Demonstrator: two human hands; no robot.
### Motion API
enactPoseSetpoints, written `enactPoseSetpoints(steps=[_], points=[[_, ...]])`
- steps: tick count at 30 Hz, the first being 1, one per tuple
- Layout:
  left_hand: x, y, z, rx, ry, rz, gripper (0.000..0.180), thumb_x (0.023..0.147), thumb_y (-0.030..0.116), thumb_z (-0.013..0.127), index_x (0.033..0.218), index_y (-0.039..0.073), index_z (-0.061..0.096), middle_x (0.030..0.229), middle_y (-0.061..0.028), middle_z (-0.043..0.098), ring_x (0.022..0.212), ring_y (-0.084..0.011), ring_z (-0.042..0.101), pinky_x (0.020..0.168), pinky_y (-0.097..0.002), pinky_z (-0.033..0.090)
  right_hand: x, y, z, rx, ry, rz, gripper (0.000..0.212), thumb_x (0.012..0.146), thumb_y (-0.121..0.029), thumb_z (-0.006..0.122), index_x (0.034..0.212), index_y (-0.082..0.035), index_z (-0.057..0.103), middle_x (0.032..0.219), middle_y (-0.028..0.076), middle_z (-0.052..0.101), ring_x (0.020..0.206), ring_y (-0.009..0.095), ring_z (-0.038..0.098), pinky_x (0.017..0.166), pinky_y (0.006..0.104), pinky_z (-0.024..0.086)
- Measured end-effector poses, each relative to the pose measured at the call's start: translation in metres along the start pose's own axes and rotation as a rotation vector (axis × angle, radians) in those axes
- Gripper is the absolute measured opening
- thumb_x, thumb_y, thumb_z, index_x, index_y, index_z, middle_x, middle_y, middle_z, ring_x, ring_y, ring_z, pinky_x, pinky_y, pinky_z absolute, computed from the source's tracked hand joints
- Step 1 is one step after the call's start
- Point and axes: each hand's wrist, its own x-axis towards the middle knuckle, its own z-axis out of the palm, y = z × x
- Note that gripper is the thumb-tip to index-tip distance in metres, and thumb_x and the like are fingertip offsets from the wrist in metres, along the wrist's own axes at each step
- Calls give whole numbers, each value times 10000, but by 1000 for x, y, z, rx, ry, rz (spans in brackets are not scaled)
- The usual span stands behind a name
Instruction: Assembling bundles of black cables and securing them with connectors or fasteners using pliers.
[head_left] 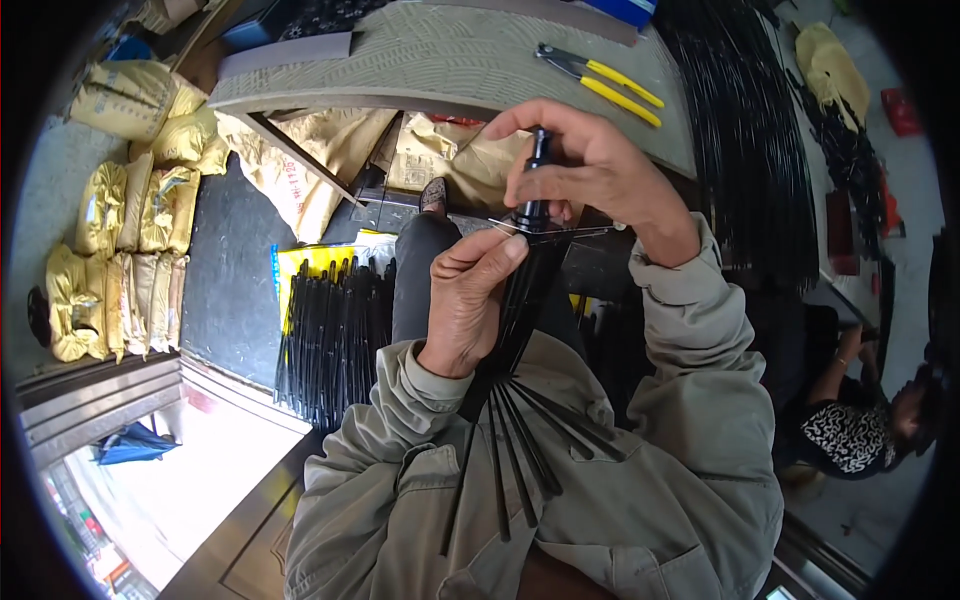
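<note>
In front of my lap stands a black umbrella frame, its thin ribs fanning down over my grey jacket. My left hand is closed round its upper part, the thumb pressed beside a thin wire that crosses the hub and runs out to the right. Above it, my right hand curls its fingers and thumb about the black tubular top piece of the frame. The palm of the left hand and some right fingertips are hidden.
Yellow-handled cutting pliers lie on the grey bench. Long black rods cover its right side; a bundle of black rods stands left of my leg. Tan sacks are stacked left. Another person sits at right.
</note>
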Motion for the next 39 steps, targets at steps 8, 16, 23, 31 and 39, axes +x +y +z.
enactPoseSetpoints(steps=[8, 16, 23, 31, 39], points=[[-1, 4, 4, 22, 27, -31, 167, 798, 10, 603, 964, -7, 601, 886, -53, 622, 782, -77, 577, 749, -194, 464, 1, 0, 6, -131, 108, -98, 387, 762, -110, 673, 1088, -36, 478, 682, 3, 553, 567, 26, 498, 465, 165, 374], [-1, 8, 8, 36, 58, -16, 248, 800, 1, 596, 1045, -17, 559, 911, -39, 610, 817, -68, 565, 762, -193, 456, 8, -2, 20, -586, 230, -130, 325, 745, -123, 693, 965, -33, 471, 600, -17, 483, 505, 31, 441, 436, 186, 346], [1, 4, -4, 70, 64, 56, 270, 803, 7, 594, 1067, -31, 547, 902, -38, 604, 809, -67, 562, 766, -192, 450, 12, 2, 28, -666, 300, -254, 328, 732, -131, 707, 929, -36, 463, 594, -13, 487, 500, 25, 434, 431, 173, 322], [-3, 7, 7, 65, 48, 56, 253, 810, 12, 587, 1057, -35, 557, 905, -50, 612, 801, -70, 564, 763, -192, 446, 11, 3, 24, -259, 228, -40, 324, 729, -102, 704, 942, -40, 467, 621, -1, 526, 515, 27, 476, 432, 169, 353], [-5, 6, -2, 88, 46, 146, 286, 819, 34, 586, 1090, -45, 543, 951, -63, 612, 821, -83, 564, 773, -210, 443, 6, 6, 27, -148, 229, -41, 505, 704, -106, 727, 1094, -51, 410, 749, 41, 557, 625, 57, 531, 509, 182, 418]])
